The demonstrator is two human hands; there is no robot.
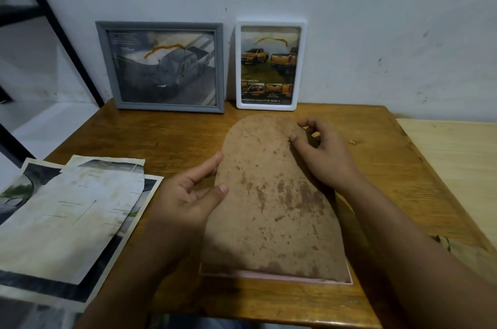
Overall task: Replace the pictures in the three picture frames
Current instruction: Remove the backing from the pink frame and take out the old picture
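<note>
An arch-topped brown backing board (271,207), stained and spotted, lies on a pink frame (282,276) whose rim shows only along the near edge. My left hand (188,194) touches the board's left edge with thumb and fingers. At the board's upper right edge rests my right hand (322,151), fingertips pressing on it. A grey frame (161,67) with a dark truck picture leans on the wall at the back. Beside it stands a white frame (270,65) with a yellow truck picture. Loose pictures (70,215), one cut to an arch shape, lie at the left.
The wooden table (390,167) carries everything. A paler wooden surface (457,167) adjoins it on the right. A black metal shelf frame (53,21) stands at the left against the white wall. A small crumb (352,142) lies right of my right hand.
</note>
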